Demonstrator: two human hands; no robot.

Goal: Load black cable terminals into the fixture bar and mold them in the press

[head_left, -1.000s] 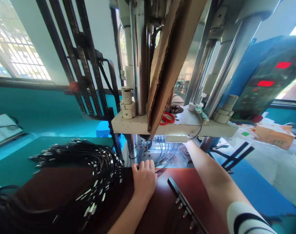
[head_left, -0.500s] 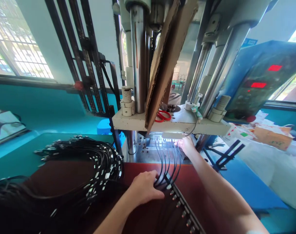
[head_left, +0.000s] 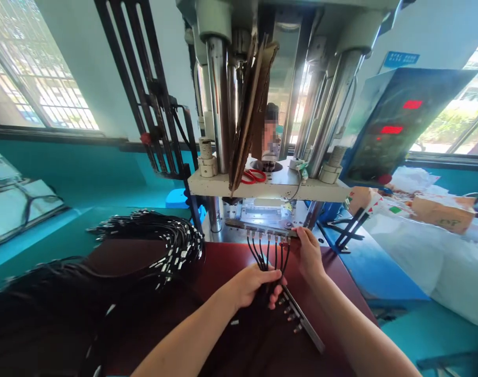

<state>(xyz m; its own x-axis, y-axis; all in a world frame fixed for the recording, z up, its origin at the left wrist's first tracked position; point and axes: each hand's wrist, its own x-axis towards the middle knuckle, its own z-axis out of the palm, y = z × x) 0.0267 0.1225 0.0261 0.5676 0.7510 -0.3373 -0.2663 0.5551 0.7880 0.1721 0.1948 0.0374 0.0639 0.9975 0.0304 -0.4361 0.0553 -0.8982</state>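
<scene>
My left hand point(head_left: 254, 285) is closed around a bunch of thin black cables point(head_left: 261, 256) just in front of the press. Their upper ends fan out to a metal strip point(head_left: 258, 229) that carries a row of connectors. My right hand point(head_left: 307, 248) pinches the right end of this strip between thumb and fingers. Beyond the strip lies the shiny mould bed point(head_left: 264, 213) under the press plate. A second metal strip point(head_left: 305, 322) with small connectors rests slantwise on the dark red tabletop, partly hidden by my left hand.
A big heap of black cables point(head_left: 180, 246) with pale ends lies to the left. Above the mould is the press plate point(head_left: 207, 186), with red-handled scissors point(head_left: 253, 176) and cardboard point(head_left: 249, 115) on it. A control box point(head_left: 400, 125) stands right; a person point(head_left: 271, 131) is behind the press.
The strip with the cables has come out of the press towards me, held by my right hand. My left hand, loosely open before, has closed around the cables.
</scene>
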